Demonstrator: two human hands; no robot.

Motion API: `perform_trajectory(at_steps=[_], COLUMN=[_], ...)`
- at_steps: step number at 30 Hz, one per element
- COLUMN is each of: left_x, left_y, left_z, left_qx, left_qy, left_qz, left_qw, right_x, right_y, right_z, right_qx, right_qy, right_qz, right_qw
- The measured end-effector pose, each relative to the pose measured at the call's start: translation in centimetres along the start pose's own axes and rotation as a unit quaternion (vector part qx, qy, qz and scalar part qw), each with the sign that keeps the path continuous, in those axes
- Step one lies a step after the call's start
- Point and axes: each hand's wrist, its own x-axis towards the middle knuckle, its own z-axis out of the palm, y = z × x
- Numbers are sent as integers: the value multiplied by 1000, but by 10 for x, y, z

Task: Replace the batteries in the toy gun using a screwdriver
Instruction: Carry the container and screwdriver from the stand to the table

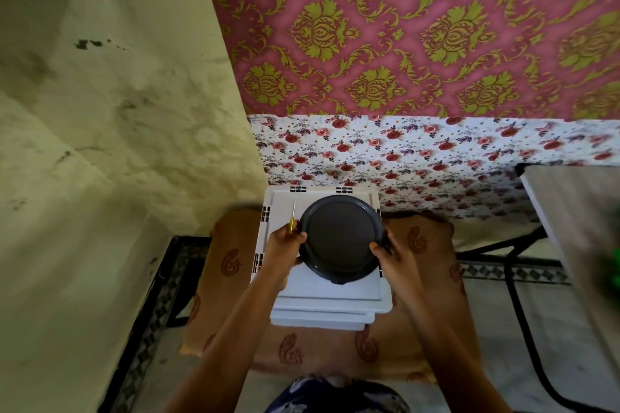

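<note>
The fingers (299,237) of the left hand (283,246) are curled round the yellow handle of a thin screwdriver (293,216), its metal shaft pointing to the far side, while the thumb of that hand lies against the left rim of a dark grey plate (341,238). The right hand (391,258) grips the plate's right rim, fingers bent over the edge. The plate sits level between the two hands over a low white desk (335,292) with slotted edges; I cannot tell whether it touches the top. The screwdriver is just left of the plate, above the desk's far-left part. Under the desk lies a brown patterned cloth (419,312). Behind it is flowered wallpaper (436,151), and a pale green wall (100,111) stands to the left. At the right edge a grey desk (577,211) carries a blurred green thing (612,273).
</note>
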Motion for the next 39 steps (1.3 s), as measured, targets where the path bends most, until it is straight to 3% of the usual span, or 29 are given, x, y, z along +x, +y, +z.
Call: perform_trajectory(at_steps=[7,12,15,26,33,39], left_x=[-15,-41,-55,-163,-254,-281], left_y=[16,19,19,-30,-57,-63], left_z=[12,59,79,236,346,394], left_qx=[87,182,210,269,290,276], left_qy=[-52,-93,-100,-83,-98,-111], left_qz=[110,160,183,238,245,239], left_qw=[989,966,955,930,920,924], right_x=[-34,-63,-71,-134,-190,-194], right_y=[-6,10,17,90,122,143], right_z=[-25,-73,-94,-270,-394,-445], right_qx=[67,119,138,112,156,184], right_qy=[61,145,152,170,203,230], right_qz=[4,-5,-15,-49,-49,-14], right_qw=[996,982,979,978,965,955])
